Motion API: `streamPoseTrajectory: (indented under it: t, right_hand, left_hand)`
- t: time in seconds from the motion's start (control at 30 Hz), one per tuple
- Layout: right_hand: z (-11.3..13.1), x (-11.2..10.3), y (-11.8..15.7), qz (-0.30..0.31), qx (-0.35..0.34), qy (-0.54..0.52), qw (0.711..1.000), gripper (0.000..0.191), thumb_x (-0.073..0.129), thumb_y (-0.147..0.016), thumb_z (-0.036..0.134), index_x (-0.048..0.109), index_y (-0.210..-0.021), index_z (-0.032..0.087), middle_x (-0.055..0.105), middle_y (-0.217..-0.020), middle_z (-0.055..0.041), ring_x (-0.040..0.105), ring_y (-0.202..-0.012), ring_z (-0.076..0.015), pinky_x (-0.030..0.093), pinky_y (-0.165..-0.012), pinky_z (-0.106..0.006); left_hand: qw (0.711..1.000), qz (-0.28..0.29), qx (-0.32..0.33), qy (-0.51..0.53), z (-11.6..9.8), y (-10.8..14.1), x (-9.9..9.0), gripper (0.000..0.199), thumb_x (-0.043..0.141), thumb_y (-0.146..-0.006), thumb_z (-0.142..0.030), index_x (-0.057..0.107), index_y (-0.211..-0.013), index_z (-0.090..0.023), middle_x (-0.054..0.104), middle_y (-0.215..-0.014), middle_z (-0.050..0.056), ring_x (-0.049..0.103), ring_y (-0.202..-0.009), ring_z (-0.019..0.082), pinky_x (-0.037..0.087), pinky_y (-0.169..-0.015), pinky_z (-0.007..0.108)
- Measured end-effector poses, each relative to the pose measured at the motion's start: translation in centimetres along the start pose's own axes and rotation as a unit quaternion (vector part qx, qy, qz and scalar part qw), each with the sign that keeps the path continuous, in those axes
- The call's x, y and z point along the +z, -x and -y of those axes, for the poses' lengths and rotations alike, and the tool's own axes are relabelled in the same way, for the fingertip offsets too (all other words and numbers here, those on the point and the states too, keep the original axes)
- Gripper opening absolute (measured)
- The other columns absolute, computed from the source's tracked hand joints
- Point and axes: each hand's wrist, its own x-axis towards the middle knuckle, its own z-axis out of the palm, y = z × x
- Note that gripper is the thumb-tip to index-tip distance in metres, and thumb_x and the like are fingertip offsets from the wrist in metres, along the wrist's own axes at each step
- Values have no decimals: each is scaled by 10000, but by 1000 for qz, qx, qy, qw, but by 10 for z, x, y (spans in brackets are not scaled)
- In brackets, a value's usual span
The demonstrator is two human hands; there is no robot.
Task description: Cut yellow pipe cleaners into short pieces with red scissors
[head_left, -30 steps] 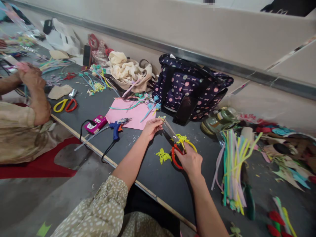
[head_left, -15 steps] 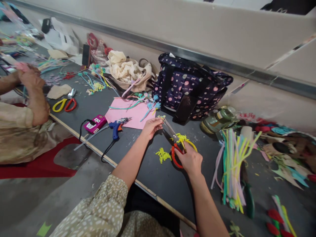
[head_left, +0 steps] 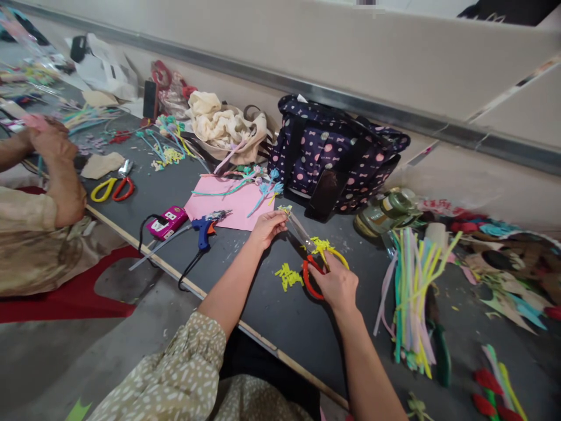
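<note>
My right hand [head_left: 339, 285] grips a pair of scissors [head_left: 314, 251] by its red and yellow handles, the blades pointing up and left. At the blade tips, my left hand [head_left: 268, 228] pinches a small pale yellow-green piece [head_left: 284, 210], too small to name surely. Beneath the scissors lies a heap of short yellow cut pieces [head_left: 288, 276], with a second yellow heap [head_left: 322, 244] just behind the blades. A pink sheet [head_left: 205, 202] bearing blue and purple pipe-cleaner flowers [head_left: 268, 186] is beyond my left hand.
A blue glue gun [head_left: 204, 230] and a magenta power socket [head_left: 167, 222] sit to the left. Behind stand a dark patterned bag [head_left: 324, 140], a phone [head_left: 326, 194] and a green jar [head_left: 388, 210]. Pipe cleaners [head_left: 414, 298] lie right. At far left a co-worker's hands [head_left: 48, 140] hold something pink.
The view has shifted very slightly. Both my hands and the scissors stay in nearly the same place.
</note>
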Motion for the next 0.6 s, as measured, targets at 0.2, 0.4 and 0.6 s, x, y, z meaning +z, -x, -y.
streamPoseTrajectory:
  t: [0.2,0.4,0.6]
  right_hand:
    - [-1,4,-1,-16,-8,6,1000,460,492,-782,610,634,-960,211,641,-685,-12,568,-624,-141,308,-549,-236]
    - [-3,6,-1,-15,-9,14,1000,480,473,-792,622,636,-984,214,644,-687,-16,572,-639,-145,305,-549,-239]
    - [-3,5,-1,-4,-11,6,1000,452,467,-806,607,635,-958,216,654,-737,-19,564,-643,-135,293,-544,-236]
  left_hand:
    - [1000,-6,-9,-8,2,-1,1,180,732,-600,-160,643,-749,-113,573,-559,-20,496,-487,54,489,-563,219]
    - [1000,-9,-17,0,4,0,2,202,734,-592,-151,635,-764,-114,568,-558,-26,505,-488,55,497,-558,219]
    - [1000,-4,-22,5,3,1,3,199,730,-599,-135,637,-773,-106,614,-607,-3,509,-490,53,493,-551,214]
